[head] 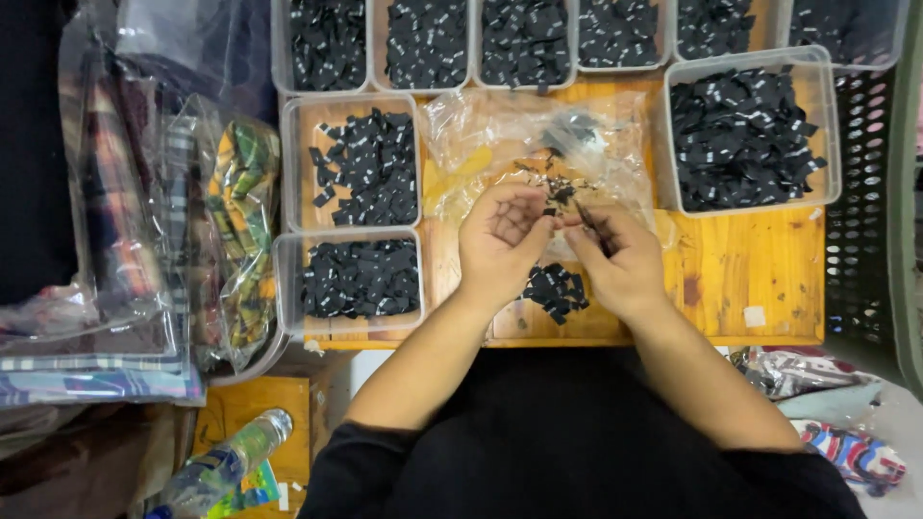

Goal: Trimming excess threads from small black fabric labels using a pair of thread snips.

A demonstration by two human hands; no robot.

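at frame centre, left hand [502, 235] and right hand [618, 258] pinch small black tags [559, 195] between fingers, nine tag-filled bins [738, 130] around, one bag [500, 135] above.

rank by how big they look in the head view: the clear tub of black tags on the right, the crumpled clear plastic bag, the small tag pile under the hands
1. Clear plastic tub of black tags on the right, largest.
2. Crumpled clear plastic bag, nearly as big; partly hidden, so unsure.
3. Small loose pile of black tags, smallest.

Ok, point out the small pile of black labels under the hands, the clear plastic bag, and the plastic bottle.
pile of black labels [555, 290], head view, middle of pile.
clear plastic bag [481, 130], head view, upper left part.
plastic bottle [226, 463], head view, body.
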